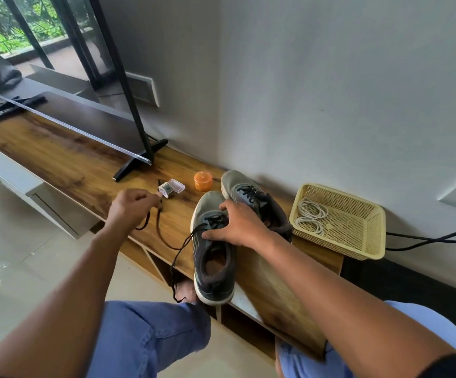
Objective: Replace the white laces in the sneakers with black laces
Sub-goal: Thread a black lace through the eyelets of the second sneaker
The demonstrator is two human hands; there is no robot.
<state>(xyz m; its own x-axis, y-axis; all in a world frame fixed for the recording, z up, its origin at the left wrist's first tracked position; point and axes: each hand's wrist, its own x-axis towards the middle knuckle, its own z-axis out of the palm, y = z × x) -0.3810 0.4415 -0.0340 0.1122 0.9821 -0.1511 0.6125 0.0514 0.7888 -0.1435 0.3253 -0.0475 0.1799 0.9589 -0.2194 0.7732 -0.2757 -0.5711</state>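
Observation:
Two grey-and-dark sneakers lie side by side on a wooden bench. The near sneaker (212, 257) has a black lace (183, 245) partly threaded through it, with one end hanging off the bench edge. The far sneaker (251, 197) is laced in black. My right hand (237, 225) rests on the near sneaker's laced front, fingers curled over it. My left hand (131, 207) pinches the other end of the black lace to the left of the shoes. Coiled white laces (310, 216) lie in a cream basket (358, 241).
A small clear plastic case (172, 188) and an orange round pot (203, 181) sit on the wooden bench (79, 159) behind my left hand. A TV stand foot (139, 162) stands further left. Black cables (426, 238) run right of the basket. My knees are below.

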